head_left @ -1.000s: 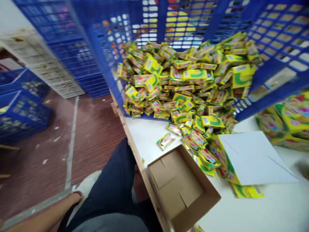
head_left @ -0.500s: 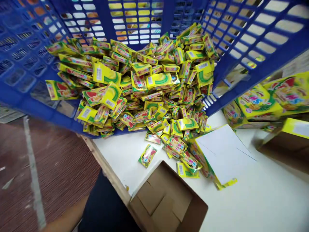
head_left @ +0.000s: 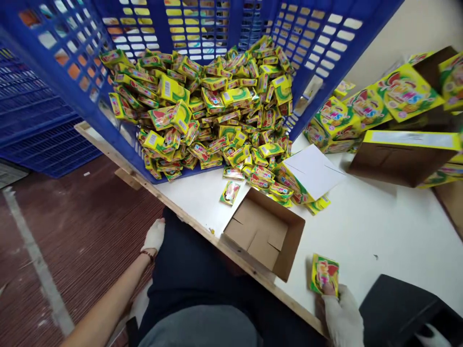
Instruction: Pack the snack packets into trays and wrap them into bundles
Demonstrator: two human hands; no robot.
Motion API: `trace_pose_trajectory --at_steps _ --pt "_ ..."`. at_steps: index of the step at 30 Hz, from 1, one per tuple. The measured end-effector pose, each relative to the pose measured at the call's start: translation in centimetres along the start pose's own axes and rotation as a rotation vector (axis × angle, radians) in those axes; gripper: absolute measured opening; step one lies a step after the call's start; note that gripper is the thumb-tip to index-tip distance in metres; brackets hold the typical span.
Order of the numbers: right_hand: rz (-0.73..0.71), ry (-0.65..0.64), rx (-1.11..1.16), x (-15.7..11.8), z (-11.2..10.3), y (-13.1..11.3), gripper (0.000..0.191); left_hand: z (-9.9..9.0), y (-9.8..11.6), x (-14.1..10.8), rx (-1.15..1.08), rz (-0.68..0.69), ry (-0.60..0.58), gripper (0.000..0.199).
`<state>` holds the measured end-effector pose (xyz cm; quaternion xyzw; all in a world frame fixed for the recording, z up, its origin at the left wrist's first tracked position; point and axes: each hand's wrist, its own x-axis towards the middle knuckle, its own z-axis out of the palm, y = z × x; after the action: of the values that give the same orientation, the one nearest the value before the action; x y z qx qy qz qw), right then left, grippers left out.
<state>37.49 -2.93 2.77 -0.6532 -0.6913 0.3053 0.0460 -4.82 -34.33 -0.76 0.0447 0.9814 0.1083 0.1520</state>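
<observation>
My right hand (head_left: 343, 315), in a white glove, is shut on a yellow-and-green sachet with a fruit print (head_left: 324, 273), low on the white table (head_left: 365, 236). My left hand (head_left: 155, 236), also gloved, rests open on my dark trousers (head_left: 191, 274) beside the table's wooden edge (head_left: 188, 213), holding nothing. An open cardboard box (head_left: 264, 231) stands between my hands. Behind it, a heap of similar sachets (head_left: 213, 111) spills from a tilted blue plastic crate (head_left: 352, 65). One loose sachet (head_left: 230, 193) lies apart, near the box.
A white card sheet (head_left: 313, 171) lies on sachets beside the heap. Printed yellow cartons (head_left: 407, 91) and a yellow-rimmed box (head_left: 401, 159) stand at right. A black object (head_left: 401, 308) with a glove (head_left: 428, 337) sits bottom right. Blue crates (head_left: 39, 125) stand on the brown floor (head_left: 83, 231).
The view has swung, showing more of the table at right. My right hand has come into view with a sachet in it, and my left hand now shows beside the table edge.
</observation>
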Motion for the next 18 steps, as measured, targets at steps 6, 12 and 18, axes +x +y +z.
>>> trace_pose_trajectory --at_steps 6,12,18 --pt "-0.093 -0.054 0.038 -0.5 -0.3 0.1 0.049 2.0 4.7 -7.0 0.341 0.508 -0.011 0.052" --pt "-0.174 -0.150 0.107 -0.7 -0.5 0.9 0.046 6.5 9.6 -10.7 0.466 0.768 -0.308 0.041" --pt "-0.192 -0.199 0.131 -0.8 -0.8 1.1 0.038 7.7 13.7 -9.8 0.504 0.867 -0.367 0.037"
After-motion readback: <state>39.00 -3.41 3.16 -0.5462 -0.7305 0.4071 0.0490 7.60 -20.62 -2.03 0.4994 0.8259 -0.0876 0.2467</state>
